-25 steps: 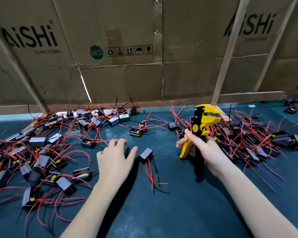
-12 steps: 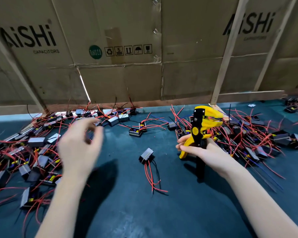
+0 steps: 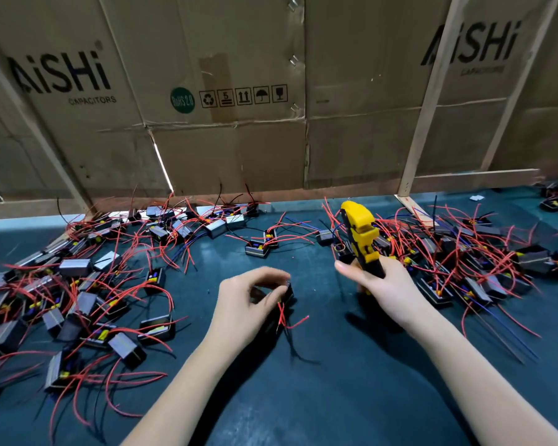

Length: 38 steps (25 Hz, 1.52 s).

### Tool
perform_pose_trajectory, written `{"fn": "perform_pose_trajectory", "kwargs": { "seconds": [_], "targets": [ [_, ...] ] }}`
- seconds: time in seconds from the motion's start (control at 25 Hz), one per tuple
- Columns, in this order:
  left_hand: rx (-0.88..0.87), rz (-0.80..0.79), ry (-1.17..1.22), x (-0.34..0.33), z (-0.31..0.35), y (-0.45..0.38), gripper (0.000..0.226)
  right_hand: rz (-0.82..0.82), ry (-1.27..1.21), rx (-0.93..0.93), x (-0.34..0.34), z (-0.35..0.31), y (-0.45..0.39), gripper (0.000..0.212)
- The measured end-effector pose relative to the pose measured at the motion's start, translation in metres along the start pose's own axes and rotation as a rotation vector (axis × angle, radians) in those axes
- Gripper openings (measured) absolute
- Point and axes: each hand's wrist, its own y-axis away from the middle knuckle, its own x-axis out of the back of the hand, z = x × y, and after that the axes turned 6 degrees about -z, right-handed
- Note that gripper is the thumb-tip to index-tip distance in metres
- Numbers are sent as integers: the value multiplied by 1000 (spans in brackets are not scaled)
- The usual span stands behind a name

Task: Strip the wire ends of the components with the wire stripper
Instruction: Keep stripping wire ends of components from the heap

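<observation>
Left hand (image 3: 248,300) pinches a component (image 3: 285,292) mid-table; right hand (image 3: 387,288) grips the wire stripper (image 3: 361,239) upright. Next, I'd say: feed its red wires (image 3: 287,318) into the jaws.

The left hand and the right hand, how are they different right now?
The left hand pinches a small black component with red wires, low over the table; the right hand grips a yellow and black wire stripper, pointing up. The left hand curls its fingers round the component, while the right hand sticks its thumb out sideways. Both hands are bare and each one holds something.
</observation>
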Motion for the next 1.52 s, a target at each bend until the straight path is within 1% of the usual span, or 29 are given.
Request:
{"fn": "perform_pose_trajectory", "kwargs": {
  "seconds": [0.08, 0.16, 0.24, 0.32, 0.36, 0.4, 0.56, 0.68, 0.84, 1.0, 1.2, 1.32, 1.52],
  "targets": [
    [129, -50, 213, 2, -1, -3, 24, 65, 136, 47, 4, 1, 0, 38],
    [149, -95, 302, 7, -4, -5, 17, 125, 249, 45, 6, 1, 0, 38],
    [137, -92, 330, 7, -5, -5, 8, 229, 467, 83, 7, 2, 1, 37],
    [137, -72, 309, 4, -5, -3, 10, 324, 812, 156, 7, 5, 3, 37],
    [134, -79, 287, 3, -5, -3, 12, 352, 947, 178, 7, 7, 3, 40],
    [126, -95, 282, 3, -5, -3, 14, 369, 1020, 174, 6, 9, 3, 42],
    [79, -140, 398, 6, -4, -4, 16, 457, 1036, 126, 3, 13, 0, 44],
    [45, -200, 374, 3, 0, -1, 23, 510, 1088, 108, 1, 13, 0, 47],
    [44, -182, 336, 1, 4, 0, 30, 548, 1186, 120, -4, 11, 1, 54],
    [84, -175, 293, 0, 7, 1, 27, 531, 1210, 127, -10, 12, 0, 53],
    [140, -144, 222, -4, 5, 0, 29, 528, 1210, 155, -9, 12, 0, 49],
    [127, -157, 199, -4, 5, 1, 32, 506, 1230, 154, -8, 11, -1, 47],
    [110, -171, 190, -2, 6, 1, 34, 438, 1283, 89, -4, 8, -1, 41]
  ]
}}
